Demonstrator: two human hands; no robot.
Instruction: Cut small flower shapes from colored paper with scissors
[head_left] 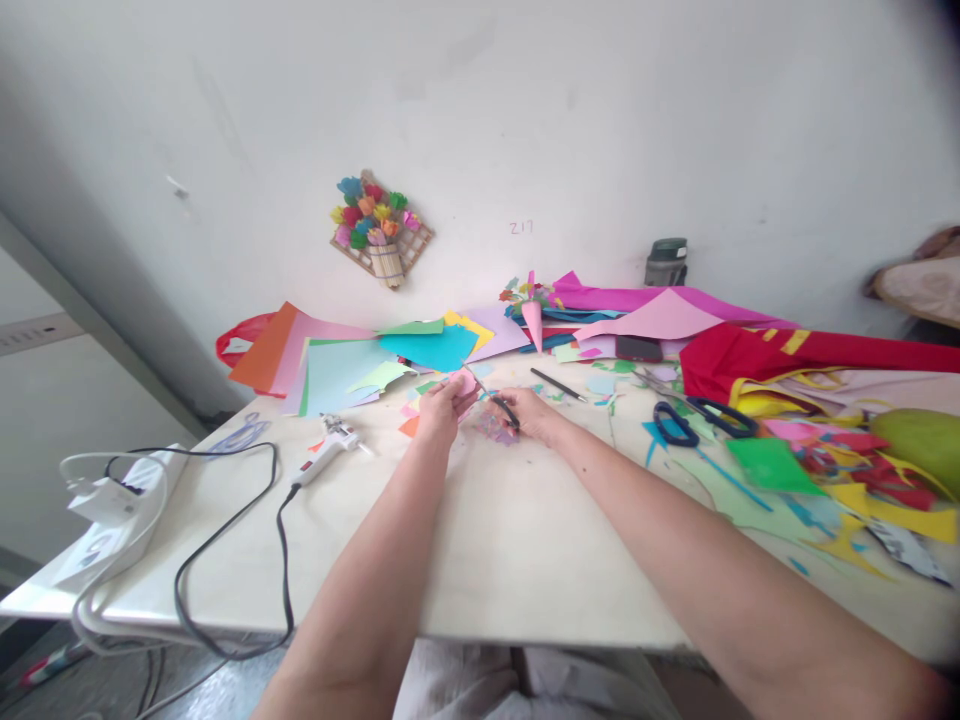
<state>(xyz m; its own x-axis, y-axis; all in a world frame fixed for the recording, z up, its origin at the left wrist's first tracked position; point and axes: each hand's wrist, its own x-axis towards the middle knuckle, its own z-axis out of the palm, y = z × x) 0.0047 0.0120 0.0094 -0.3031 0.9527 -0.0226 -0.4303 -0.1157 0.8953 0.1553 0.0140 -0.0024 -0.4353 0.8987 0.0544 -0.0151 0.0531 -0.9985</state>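
Near the middle of the table, my left hand (445, 402) pinches a small piece of pink paper (466, 382). My right hand (525, 413) is closed round the dark handles of small scissors (504, 408), whose blades point up and left toward the pink paper. Whether the blades touch the paper is too small to tell. Tiny coloured paper scraps (495, 430) lie under and between my hands. A black pen (557, 384) rests just behind my right hand.
A glue gun (326, 458) with a looping black cord lies left, near a power strip (120, 520). Coloured sheets (431, 347) line the back. Larger blue-handled scissors (676, 424), paper scraps and a green fruit (919, 445) are at right.
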